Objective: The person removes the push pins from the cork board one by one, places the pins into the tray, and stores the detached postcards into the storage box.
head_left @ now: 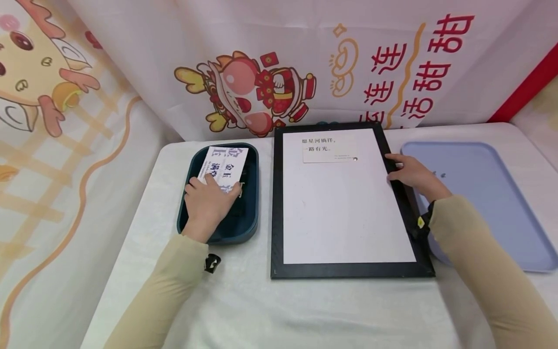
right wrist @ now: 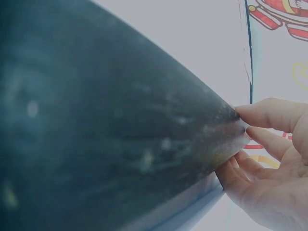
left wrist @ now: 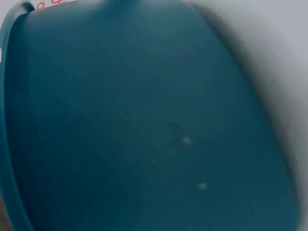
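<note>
My left hand (head_left: 208, 203) is over a dark teal bin (head_left: 249, 228), its thumb and fingers gripping the near part of a white card (head_left: 226, 167) with blue-grey Chinese lettering. Some dark things under the card are partly hidden. In the left wrist view only the bin's teal wall (left wrist: 144, 96) fills the picture. On the right, the fingertips of my right hand (head_left: 416, 174) touch the right border of a black-framed white board (head_left: 348, 270). The right wrist view has these fingers (right wrist: 269, 113) fairly straight against the frame's side. A pale card (head_left: 329, 150) with black lettering lies near the board's top.
A light blue tray (head_left: 484, 194) lies at the right, its left side partly behind the board and my right wrist. White cloth (head_left: 348, 310) covers the table. A printed curtain (head_left: 305, 29) hangs behind, close to the board's far edge.
</note>
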A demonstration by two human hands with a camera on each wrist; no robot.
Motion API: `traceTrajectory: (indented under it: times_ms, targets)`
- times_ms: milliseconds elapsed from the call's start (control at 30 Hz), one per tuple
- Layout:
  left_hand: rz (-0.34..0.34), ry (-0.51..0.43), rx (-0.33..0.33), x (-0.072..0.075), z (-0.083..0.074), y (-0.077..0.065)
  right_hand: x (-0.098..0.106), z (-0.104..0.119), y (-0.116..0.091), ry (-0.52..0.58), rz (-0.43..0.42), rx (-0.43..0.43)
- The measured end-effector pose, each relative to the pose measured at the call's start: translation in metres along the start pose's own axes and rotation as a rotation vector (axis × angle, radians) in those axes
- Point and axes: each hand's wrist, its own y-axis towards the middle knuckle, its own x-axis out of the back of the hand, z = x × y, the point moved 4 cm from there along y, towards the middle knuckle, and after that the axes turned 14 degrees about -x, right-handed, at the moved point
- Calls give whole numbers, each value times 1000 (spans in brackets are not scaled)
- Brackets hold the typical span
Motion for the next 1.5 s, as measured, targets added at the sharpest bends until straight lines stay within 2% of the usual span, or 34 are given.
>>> traceTrajectory:
  times_ms: [567, 1000, 1300, 1500]
  targets:
    - [119, 52, 27, -30, 10, 5, 0, 1, -1, 2, 3, 11]
    - [192, 85, 7, -41, 9, 5, 0, 1, -1, 6, 2, 15]
    - [166, 103, -34, -40, 3, 7, -1, 1, 0, 8, -3, 16]
    - [76, 121, -124, -30, -11, 8, -1, 0, 1, 7, -5, 7]
